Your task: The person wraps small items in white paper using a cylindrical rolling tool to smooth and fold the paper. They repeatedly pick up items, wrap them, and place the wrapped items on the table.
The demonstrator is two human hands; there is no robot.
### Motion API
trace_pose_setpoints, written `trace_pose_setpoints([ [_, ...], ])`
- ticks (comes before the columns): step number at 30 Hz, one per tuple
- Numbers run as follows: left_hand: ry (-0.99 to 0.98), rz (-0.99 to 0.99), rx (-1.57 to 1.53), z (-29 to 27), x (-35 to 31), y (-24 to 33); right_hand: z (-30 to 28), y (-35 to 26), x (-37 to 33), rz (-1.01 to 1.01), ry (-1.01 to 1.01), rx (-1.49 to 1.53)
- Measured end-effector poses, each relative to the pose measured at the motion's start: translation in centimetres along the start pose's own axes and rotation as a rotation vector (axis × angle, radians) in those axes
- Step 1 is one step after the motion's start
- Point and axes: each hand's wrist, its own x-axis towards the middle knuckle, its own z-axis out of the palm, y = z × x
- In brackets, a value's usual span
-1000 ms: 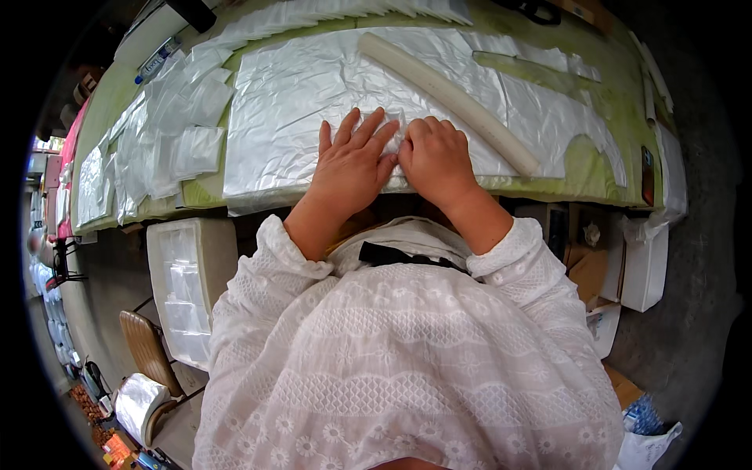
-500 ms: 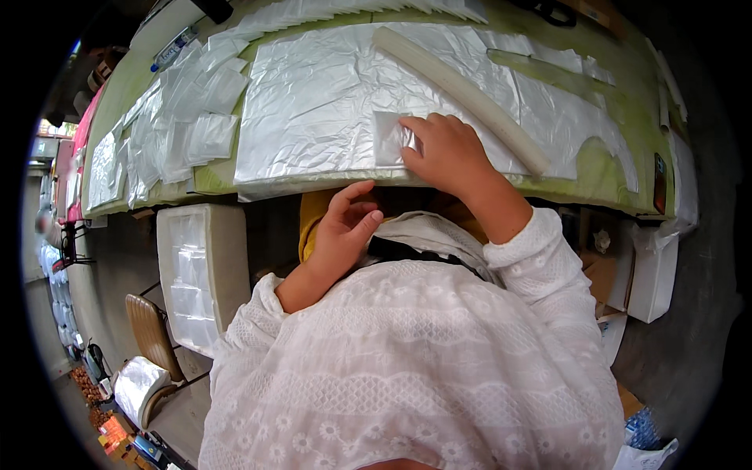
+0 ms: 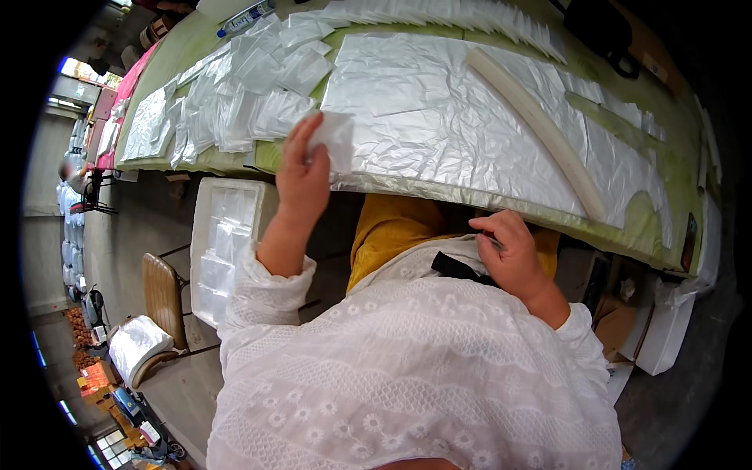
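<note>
My left hand is raised at the table's front edge, pinching a small clear plastic bag between thumb and fingers. The bag hangs over the left edge of a crinkled silvery plastic sheet. To the left lies a loose heap of similar flat bags. Above my lap, just in front of the table, my right hand is loosely curled, thumb and forefinger apart, with nothing seen in it.
A long pale tube lies slantwise on the sheet. More bags stand in a row along the back. Below the table's left front is a white foam box holding bags, near a brown chair. A bottle lies far left.
My left hand has risen from my lap to the table and now holds the small bag. My right hand has let it go and drawn back toward me. The view has shifted.
</note>
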Motion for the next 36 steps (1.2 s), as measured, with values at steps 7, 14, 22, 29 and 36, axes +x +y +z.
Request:
trace_pose_setpoints([
  [7, -0.112, 0.062, 0.833, -2.9, 6.9, -5.4, 1.0, -0.4, 1.2, -0.097, -0.046, 0.006],
  [14, -0.304, 0.180, 0.799, -2.3, 5.8, -8.4, -1.5, -0.3, 1.1, -0.097, 0.036, -0.094],
  [22, -0.392, 0.224, 0.881, -4.0, 6.5, -8.9, -10.7, 4.6, 1.5, 0.186, 0.309, -0.805],
  [29, -0.367, 0.173, 1.043, -4.0, 6.1, -8.8, -9.8, 2.5, -1.9, 0.543, 0.223, -0.555],
  [36, -0.476, 0.465, 0.568, 3.5, 7.1, 4.0, -7.9, 1.8, -3.9, 0.455, 0.247, -0.283],
])
